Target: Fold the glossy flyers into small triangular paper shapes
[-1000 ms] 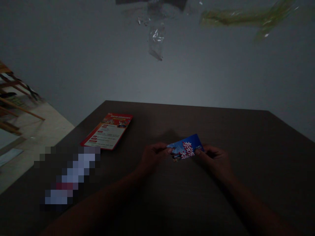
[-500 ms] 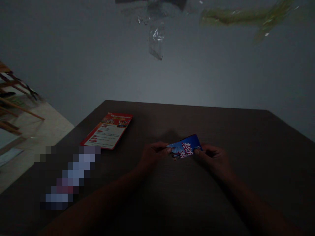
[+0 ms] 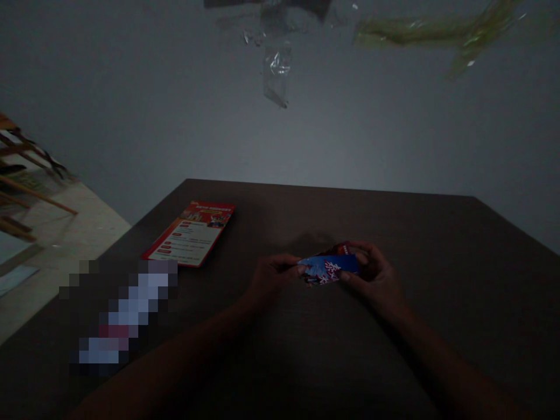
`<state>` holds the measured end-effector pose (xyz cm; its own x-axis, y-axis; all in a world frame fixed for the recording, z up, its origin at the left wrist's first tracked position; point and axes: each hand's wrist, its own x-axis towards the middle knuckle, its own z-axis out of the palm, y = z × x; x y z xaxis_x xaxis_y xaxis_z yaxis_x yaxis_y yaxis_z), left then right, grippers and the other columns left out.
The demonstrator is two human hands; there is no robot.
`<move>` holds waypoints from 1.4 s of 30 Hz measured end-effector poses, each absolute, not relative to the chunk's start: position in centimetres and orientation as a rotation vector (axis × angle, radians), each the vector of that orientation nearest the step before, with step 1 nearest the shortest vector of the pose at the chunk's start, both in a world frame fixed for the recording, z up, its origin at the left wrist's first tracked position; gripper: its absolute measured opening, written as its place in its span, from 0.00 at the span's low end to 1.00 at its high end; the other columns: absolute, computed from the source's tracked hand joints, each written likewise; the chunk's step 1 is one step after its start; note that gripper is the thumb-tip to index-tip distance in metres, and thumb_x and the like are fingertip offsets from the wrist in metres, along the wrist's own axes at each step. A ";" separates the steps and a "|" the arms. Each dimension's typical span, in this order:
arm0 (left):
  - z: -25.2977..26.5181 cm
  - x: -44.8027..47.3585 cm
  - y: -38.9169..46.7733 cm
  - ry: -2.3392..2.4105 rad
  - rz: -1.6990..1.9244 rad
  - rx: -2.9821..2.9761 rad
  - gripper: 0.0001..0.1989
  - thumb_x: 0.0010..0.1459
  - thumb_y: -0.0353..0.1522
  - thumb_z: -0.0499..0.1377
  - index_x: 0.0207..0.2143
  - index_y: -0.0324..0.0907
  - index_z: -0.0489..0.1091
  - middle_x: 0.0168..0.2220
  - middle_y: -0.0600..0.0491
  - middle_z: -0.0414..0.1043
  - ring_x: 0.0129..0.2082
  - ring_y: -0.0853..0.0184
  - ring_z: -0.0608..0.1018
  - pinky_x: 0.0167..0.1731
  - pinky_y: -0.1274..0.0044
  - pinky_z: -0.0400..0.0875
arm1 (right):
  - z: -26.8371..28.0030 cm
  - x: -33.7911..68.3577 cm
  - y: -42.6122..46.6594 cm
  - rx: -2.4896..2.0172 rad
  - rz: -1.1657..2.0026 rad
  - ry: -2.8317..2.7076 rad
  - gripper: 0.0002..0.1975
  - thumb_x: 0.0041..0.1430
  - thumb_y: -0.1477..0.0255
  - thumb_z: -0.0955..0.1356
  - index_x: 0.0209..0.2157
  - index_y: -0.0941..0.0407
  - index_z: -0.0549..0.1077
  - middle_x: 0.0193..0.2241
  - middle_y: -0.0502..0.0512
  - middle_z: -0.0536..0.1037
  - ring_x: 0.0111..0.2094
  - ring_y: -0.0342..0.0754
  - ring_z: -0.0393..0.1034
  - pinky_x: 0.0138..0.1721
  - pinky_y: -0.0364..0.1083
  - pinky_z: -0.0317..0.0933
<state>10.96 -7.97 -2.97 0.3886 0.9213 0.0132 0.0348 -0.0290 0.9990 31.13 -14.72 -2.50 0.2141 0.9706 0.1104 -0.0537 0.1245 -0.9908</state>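
We are seeing yellow tape (image 3: 411, 32) on the wall (image 3: 371, 128) behind the table (image 3: 415, 224), a red-bordered leaflet (image 3: 192, 236) lying on the table's left.

Interior under dim light. A plain grey wall (image 3: 371, 134) fills the upper field, palest behind the middle of the table and darkening toward the corners. Wrinkled, yellowish adhesive tape (image 3: 406, 32) adheres at upper right; a glossy strip of clear tape (image 3: 277, 70) hangs near the top centre, beneath a dark patch (image 3: 266, 4) cropped by the frame. Foreground: a dark brown tabletop (image 3: 415, 224), its far edge parallel to the wall. Left: a pale floor (image 3: 94, 204) bearing wooden furniture (image 3: 17, 146), partly cropped, its exact type indistinct.
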 end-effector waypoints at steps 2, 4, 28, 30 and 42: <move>-2.7 11.0 -8.1 0.915 0.883 1.532 0.07 0.46 0.33 0.64 0.26 0.38 0.76 0.27 0.52 0.76 0.28 0.69 0.75 0.30 0.80 0.68 | -1.8 30.9 -14.8 -1.232 1.018 -1.081 0.28 0.39 0.69 0.75 0.44 0.52 0.67 0.40 0.55 0.76 0.38 0.49 0.71 0.38 0.46 0.66; -2.5 11.0 -8.2 0.900 0.857 1.630 0.06 0.47 0.33 0.63 0.27 0.39 0.76 0.28 0.52 0.76 0.28 0.70 0.75 0.29 0.80 0.67 | -1.3 30.8 -14.8 -1.345 0.985 -1.115 0.23 0.38 0.67 0.75 0.39 0.54 0.71 0.36 0.55 0.77 0.35 0.50 0.72 0.34 0.46 0.66; -3.2 10.7 -7.9 0.924 0.753 1.677 0.09 0.49 0.35 0.61 0.31 0.39 0.76 0.30 0.50 0.77 0.30 0.67 0.77 0.32 0.78 0.70 | -2.2 31.2 -15.1 -1.439 1.121 -1.031 0.15 0.45 0.60 0.72 0.29 0.59 0.78 0.26 0.55 0.79 0.24 0.46 0.71 0.26 0.45 0.64; -3.2 10.7 -7.8 0.926 0.746 1.718 0.09 0.50 0.35 0.61 0.31 0.39 0.76 0.30 0.50 0.78 0.31 0.67 0.77 0.32 0.78 0.70 | -2.3 31.2 -15.1 -1.428 1.141 -1.016 0.15 0.45 0.60 0.72 0.29 0.59 0.78 0.25 0.55 0.79 0.24 0.47 0.71 0.27 0.45 0.64; -3.4 10.8 -7.5 0.933 0.674 1.678 0.11 0.49 0.35 0.61 0.33 0.38 0.77 0.31 0.49 0.78 0.31 0.65 0.78 0.32 0.77 0.70 | -2.4 31.1 -14.9 -1.447 1.153 -0.952 0.16 0.43 0.60 0.74 0.29 0.59 0.79 0.24 0.56 0.80 0.24 0.47 0.72 0.26 0.45 0.65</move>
